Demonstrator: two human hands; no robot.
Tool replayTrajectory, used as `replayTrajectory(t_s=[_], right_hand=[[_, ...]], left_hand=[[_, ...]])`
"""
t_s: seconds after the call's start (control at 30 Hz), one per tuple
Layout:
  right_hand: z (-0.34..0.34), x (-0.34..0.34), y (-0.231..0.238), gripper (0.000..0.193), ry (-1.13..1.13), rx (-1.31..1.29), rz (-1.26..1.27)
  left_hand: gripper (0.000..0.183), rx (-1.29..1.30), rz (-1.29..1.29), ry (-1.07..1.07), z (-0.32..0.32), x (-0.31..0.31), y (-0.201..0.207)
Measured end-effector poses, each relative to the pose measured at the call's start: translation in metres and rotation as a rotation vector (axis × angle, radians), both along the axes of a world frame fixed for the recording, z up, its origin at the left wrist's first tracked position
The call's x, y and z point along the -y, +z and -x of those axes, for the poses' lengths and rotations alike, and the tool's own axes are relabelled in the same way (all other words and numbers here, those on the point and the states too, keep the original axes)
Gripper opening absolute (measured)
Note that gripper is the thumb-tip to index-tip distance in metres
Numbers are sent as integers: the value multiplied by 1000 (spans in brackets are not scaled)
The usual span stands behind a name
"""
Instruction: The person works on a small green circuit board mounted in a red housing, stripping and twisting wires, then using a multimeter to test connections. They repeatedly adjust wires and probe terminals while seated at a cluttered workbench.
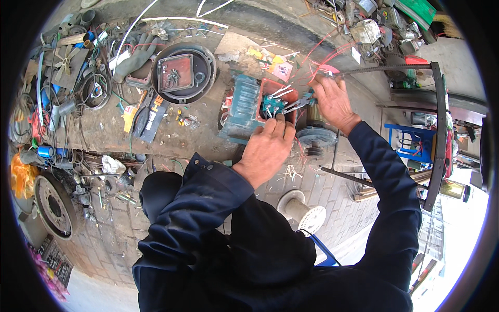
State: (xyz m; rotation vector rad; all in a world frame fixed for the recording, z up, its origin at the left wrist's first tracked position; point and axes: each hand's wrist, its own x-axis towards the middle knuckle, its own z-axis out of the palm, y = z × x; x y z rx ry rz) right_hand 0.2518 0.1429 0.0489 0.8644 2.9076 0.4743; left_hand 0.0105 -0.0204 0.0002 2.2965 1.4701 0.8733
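Observation:
A teal, ribbed electric motor lies on the bench, and its red terminal box is uncovered. Inside sits a teal terminal block with white-sleeved wires rising from it. My left hand rests at the box's near side, fingers curled together over the rim; their tips and anything pinched there are hidden. On the box's right, my right hand is closed around what look like pliers, their metal end pointing toward the block. Thin red wires run up beside that hand.
Left of the motor stand a round dark pan with a red-rimmed square cover in it and black-handled pliers. A dark metal frame rises at right. Below lie a cable spool and a wheel rim.

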Motion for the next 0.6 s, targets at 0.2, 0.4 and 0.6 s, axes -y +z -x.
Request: replayTrajectory(t_s=[0.2, 0.4, 0.6], right_hand=[[-2, -6, -7, 51, -11, -4, 47], [1, -4, -4, 47, -3, 56, -61], [7, -5, 2, 47, 13, 83, -68]], left_hand=[[52, -3, -24, -1, 1, 0, 0], [54, -10, -4, -13, 2, 0, 2], [54, -23, 23, -24, 2, -1, 3]])
